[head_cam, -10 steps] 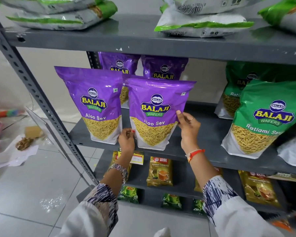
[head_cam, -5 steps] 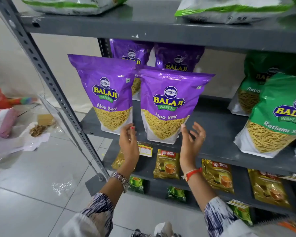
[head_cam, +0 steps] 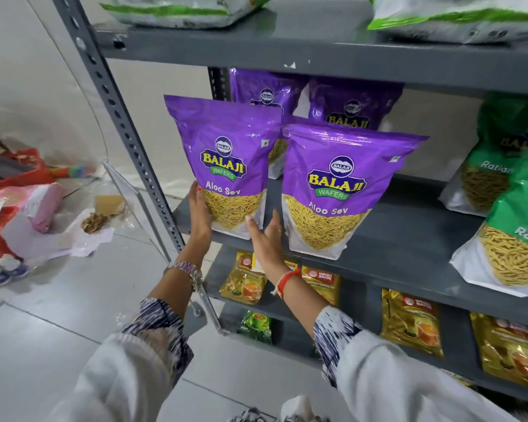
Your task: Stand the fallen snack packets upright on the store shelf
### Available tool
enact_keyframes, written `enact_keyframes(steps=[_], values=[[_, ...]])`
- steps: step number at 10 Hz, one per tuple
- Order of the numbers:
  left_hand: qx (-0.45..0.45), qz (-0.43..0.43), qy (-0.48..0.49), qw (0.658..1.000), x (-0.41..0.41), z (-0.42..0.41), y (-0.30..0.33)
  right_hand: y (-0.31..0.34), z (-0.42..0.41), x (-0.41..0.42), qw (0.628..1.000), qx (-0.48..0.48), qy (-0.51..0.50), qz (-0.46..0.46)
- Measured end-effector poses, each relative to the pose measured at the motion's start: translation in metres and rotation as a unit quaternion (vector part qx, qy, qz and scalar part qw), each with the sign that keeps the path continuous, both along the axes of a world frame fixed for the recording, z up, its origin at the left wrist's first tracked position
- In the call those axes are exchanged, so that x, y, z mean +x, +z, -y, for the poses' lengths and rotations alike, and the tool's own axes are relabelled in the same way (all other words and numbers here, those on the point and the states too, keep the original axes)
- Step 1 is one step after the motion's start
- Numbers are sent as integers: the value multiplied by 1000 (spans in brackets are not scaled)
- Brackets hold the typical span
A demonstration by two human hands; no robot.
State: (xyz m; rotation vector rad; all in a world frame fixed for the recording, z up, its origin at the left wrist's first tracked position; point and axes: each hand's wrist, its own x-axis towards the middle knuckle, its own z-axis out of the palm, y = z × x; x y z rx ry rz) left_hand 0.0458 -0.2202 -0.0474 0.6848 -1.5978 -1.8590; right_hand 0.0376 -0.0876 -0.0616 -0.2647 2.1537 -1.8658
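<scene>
The fingers (head_cam: 198,200) of the left hand (head_cam: 200,219) lie flat and pressed together along the lower left edge of the left Aloo Sev packet (head_cam: 226,166), touching its side where the purple print gives way to the clear window of yellow sev. The fingers (head_cam: 255,231) of the right hand (head_cam: 267,242) are loosely spread and open, pinching nothing; one fingertip touches the packet's lower right corner, and the others reach into the narrow gap between this packet and the next. So the packet sits between the two hands, cupped rather than gripped, standing upright at the front edge of the grey middle shelf (head_cam: 393,239).

Just right of the right fingers stands the second Aloo Sev packet (head_cam: 335,190), also upright, its base on the same shelf. Behind both, further from the fingers, two more purple packets (head_cam: 317,99) stand at the back of the shelf. Well to the right are green Ratlami Sev packets (head_cam: 512,220), leaning slightly.

Below the fingers, on the lower shelf, gold tea packets (head_cam: 412,321) stand in a row. A watch (head_cam: 185,269) circles the left wrist and a red thread band (head_cam: 287,281) the right. Left of the left fingers runs the slotted shelf upright (head_cam: 128,138), and beyond it loose wrappers and paper (head_cam: 28,214) lie on the tiled floor (head_cam: 43,330).
</scene>
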Motion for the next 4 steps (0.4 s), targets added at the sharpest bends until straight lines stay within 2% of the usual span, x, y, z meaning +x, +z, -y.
enact_keyframes(steps=[2,4], values=[[-9,-10,-3,1000,6,-14,6,8,9,-9,999,-34,25,28],[-39,-26,4,999,12,-9,0,10,-3,-1,999,-36,-5,20]])
